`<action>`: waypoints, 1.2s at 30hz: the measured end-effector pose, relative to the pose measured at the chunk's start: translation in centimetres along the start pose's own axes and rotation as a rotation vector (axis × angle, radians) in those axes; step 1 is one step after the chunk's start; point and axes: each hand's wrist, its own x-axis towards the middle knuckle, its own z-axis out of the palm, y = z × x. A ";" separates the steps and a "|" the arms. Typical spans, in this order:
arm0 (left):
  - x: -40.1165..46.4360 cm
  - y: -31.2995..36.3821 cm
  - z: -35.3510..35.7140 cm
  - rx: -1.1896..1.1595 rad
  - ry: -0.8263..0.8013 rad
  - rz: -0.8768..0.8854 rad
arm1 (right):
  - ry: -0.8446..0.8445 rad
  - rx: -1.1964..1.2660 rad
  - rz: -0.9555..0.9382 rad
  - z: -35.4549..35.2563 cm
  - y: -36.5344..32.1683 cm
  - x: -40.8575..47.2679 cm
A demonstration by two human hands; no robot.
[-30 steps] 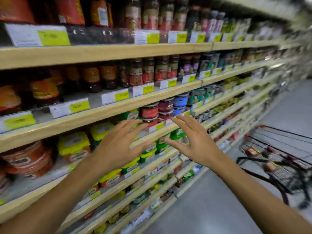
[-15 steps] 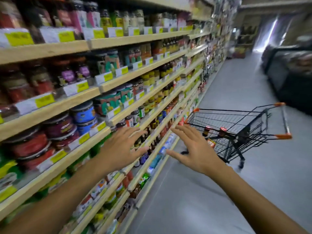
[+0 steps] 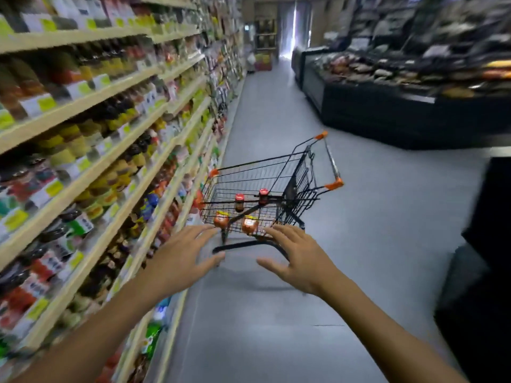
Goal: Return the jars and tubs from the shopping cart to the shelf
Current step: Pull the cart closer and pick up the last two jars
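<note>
A black wire shopping cart [image 3: 298,172] with orange corner caps stands in the aisle ahead of me. Inside it are two dark jars with red lids [image 3: 239,202] [image 3: 263,197] and two orange tubs [image 3: 221,220] [image 3: 249,225] at the near end. My left hand [image 3: 182,258] and my right hand [image 3: 300,259] reach forward with fingers spread, both empty, just short of the cart's near end. The shelf [image 3: 91,161] full of jars and tubs runs along my left.
A dark chilled display counter [image 3: 387,111] with packed goods lines the right side of the aisle. A dark object [image 3: 486,244] stands close at my right. Grey floor [image 3: 373,217] stretches ahead to a bright doorway [image 3: 287,26].
My view has swung right from the shelf to the aisle, bringing the cart to the centre. Both hands stayed stretched out and empty, now in front of the cart.
</note>
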 end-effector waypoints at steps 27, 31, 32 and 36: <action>45.8 -19.6 9.2 -0.258 -0.155 0.038 | -0.080 -0.003 0.240 6.1 19.5 41.6; 51.2 -20.7 11.3 -0.272 -0.182 0.017 | -0.115 0.000 0.228 8.7 23.4 47.5; 52.7 -21.1 12.0 -0.270 -0.199 0.018 | -0.121 0.011 0.225 9.4 24.4 49.1; 59.7 -23.4 15.4 -0.263 -0.215 0.032 | -0.141 0.057 0.214 12.5 29.1 56.1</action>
